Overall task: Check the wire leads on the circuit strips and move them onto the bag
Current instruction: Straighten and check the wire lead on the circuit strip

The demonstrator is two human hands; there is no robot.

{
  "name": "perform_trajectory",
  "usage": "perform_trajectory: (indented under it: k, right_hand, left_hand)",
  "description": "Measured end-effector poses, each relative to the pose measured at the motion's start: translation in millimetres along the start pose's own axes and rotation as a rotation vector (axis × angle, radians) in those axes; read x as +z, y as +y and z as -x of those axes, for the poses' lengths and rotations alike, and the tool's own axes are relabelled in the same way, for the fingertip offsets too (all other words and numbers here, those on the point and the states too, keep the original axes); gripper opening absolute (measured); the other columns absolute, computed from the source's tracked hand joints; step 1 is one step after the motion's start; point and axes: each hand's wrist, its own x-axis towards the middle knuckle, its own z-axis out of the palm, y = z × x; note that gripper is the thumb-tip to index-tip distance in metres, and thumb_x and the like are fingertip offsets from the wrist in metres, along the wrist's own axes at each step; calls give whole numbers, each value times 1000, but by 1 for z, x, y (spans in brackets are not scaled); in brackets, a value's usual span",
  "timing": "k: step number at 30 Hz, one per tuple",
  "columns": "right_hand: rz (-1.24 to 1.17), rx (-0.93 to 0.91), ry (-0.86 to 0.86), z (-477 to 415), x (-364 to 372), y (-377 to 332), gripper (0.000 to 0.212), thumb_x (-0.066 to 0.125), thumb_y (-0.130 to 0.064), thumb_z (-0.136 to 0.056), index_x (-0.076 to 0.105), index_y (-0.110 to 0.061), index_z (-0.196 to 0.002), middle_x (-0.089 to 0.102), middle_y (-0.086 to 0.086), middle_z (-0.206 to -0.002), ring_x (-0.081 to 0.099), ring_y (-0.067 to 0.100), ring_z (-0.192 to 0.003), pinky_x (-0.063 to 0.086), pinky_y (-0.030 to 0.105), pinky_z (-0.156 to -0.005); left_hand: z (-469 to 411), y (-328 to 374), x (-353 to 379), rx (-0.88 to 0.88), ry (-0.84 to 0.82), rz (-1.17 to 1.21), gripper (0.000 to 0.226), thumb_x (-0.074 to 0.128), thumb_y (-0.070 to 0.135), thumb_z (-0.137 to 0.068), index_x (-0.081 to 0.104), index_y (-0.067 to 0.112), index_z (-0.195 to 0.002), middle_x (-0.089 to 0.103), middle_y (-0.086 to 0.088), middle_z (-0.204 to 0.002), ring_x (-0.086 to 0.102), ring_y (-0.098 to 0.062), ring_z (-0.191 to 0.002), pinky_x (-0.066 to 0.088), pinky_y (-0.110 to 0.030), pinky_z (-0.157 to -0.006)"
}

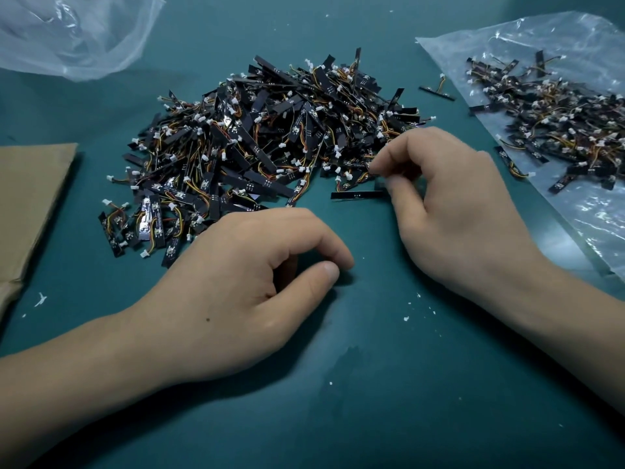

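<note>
A circuit strip [358, 195] is pinched by the right hand [453, 211], likely for wire checking; the left hand [243, 282] is rested loose, empty.

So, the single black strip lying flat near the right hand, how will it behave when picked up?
The strip looks thin and straight, so it is probably stiff and very light. Lying flat on the table, it likely needs a fingernail under its edge. It will hardly roll.

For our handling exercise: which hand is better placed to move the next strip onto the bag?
Right hand: it pinches a circuit strip and is nearer the bag; left hand rests empty.
</note>
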Motion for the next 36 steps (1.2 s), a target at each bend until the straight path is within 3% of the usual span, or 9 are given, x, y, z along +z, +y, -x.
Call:
perform_trajectory:
  k: [4,8,11,17,23,26,28,32,36]
  right_hand:
    - [-64,-26,44,0,-2,-3,32,59,-3,-92,61,-35,-92,62,-6,-97,58,17,-95,47,52,-95]
    - [43,18,-83,1,2,-1,18,63,-23,-90,69,-33,-103,53,-7,-108,49,17,-107,36,37,-99]
    - [105,-11,-137,2,2,-3,14,59,-34,-86,70,-35,-94,50,-8,-113,44,16,-109,28,33,-92]
    - [134,-112,-103,3,3,-6,6,56,-27,-95,62,-27,-94,52,-5,-122,44,22,-112,25,34,-88]
    - [43,-241,-58,3,2,-5,7,51,-21,-100,57,-23,-101,52,-12,-96,45,17,-92,35,38,-84]
    - [-89,-317,-52,7,0,-6,7,55,-19,-100,61,-19,-104,56,-10,-90,51,17,-84,44,39,-79]
    - [-147,-378,-65,10,0,-6,9,56,-19,-100,63,-17,-105,59,-10,-92,54,15,-83,48,39,-76]
    - [-258,-453,-109,11,-1,-5,11,55,-16,-101,63,-15,-108,55,-18,-96,55,4,-82,49,28,-75]
    - [-308,-456,-176,12,-6,-9,19,57,-11,-100,53,-27,-109,56,-15,-88,59,13,-75,51,36,-70]
  left_hand:
    - [0,-2,-2,8,-14,-16,12,61,29,-93,71,32,-99,66,13,-88,62,-12,-72,48,-30,-67]
    - [0,-2,-2,15,-24,-11,12,61,28,-93,71,31,-99,68,12,-91,63,-14,-74,48,-31,-69]
    - [-1,-2,-2,21,-19,-16,12,61,28,-93,71,31,-98,68,11,-91,62,-12,-73,47,-31,-70]
    - [0,-2,-1,-1,111,112,16,62,18,-91,67,29,-102,70,13,-82,64,-17,-64,49,-25,-58]
    - [-5,-9,0,-124,210,410,29,62,14,-90,56,26,-115,66,1,-82,56,-22,-52,48,-29,-48]
    - [-5,-10,1,-127,137,308,43,71,24,-86,55,33,-124,67,3,-85,56,-20,-54,45,-23,-51]
    - [-5,-9,0,-118,108,192,34,72,33,-85,61,36,-117,68,8,-84,60,-18,-58,46,-21,-54]
    - [-4,-7,-2,-138,149,162,12,67,37,-89,68,32,-100,69,11,-68,60,-9,-52,42,-12,-52]
    - [-3,-4,-2,-114,172,129,13,65,36,-92,71,26,-86,55,6,-50,42,-4,-41,31,-11,-45]
